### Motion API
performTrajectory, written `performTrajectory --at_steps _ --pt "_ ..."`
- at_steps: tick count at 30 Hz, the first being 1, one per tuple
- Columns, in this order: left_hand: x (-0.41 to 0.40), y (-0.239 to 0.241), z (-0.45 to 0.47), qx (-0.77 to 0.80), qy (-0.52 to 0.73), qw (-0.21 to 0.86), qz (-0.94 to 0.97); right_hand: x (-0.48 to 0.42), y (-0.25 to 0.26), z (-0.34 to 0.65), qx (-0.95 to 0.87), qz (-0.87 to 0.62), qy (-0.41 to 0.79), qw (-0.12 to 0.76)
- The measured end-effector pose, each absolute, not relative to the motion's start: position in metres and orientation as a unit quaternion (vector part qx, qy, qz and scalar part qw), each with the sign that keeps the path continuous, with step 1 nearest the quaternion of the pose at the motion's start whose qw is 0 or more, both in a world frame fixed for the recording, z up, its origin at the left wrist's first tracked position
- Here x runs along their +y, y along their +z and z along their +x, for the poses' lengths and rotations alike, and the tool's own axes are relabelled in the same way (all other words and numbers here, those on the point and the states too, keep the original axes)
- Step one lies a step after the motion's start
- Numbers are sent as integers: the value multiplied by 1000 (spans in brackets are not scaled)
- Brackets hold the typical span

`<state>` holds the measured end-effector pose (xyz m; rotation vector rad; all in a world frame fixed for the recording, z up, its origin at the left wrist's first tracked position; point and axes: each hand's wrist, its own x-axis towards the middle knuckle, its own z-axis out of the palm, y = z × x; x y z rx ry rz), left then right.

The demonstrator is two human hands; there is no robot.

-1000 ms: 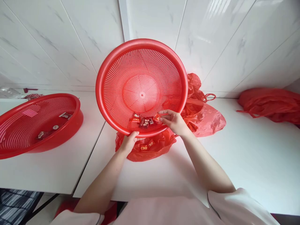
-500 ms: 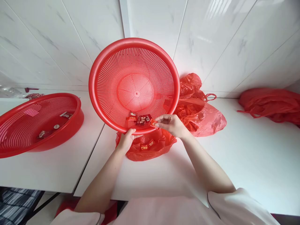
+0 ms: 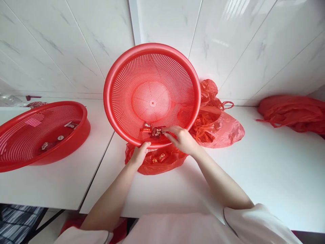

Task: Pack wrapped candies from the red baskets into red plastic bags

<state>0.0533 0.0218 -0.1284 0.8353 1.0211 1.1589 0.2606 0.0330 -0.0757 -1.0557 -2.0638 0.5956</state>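
A round red perforated basket (image 3: pixel 152 67) is tipped up on its edge, its inside facing me. My left hand (image 3: pixel 139 154) grips its lower rim. Inside, at the bottom, lie a few small wrapped candies (image 3: pixel 151 130). My right hand (image 3: pixel 179 139) reaches over the rim with its fingers curled onto the rightmost candies; whether it holds one is hidden. Just below the basket an open red plastic bag (image 3: pixel 157 162) lies on the white table (image 3: pixel 254 176) with a few candies in it.
A second red perforated basket (image 3: pixel 15 159) with a few candies sits on the table at the left. Crumpled red plastic bags (image 3: pixel 220 128) lie behind the tilted basket, and another red bag (image 3: pixel 291 113) is at the far right. White tiled wall behind.
The tilted basket swung a little left and then back right. My right hand, which pinched a red candy at the rim, has moved left onto the candies inside.
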Motion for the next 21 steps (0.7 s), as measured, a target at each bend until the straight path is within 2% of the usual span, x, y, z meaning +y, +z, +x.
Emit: performTrajectory --at_steps 5,8,13,18,21 --pt "7 -132 67 433 470 662 391 34 -100 244 -840 -416 189 293" --pt "-1 -134 74 449 432 661 418 39 -114 240 -836 -430 185 285" --pt "-4 -136 76 471 385 668 429 46 -117 243 -816 -419 215 336" --pt "2 -135 71 436 405 682 424 50 -114 249 -676 -467 368 436" --pt "7 -133 68 433 446 676 397 54 -113 258 -641 -471 412 444"
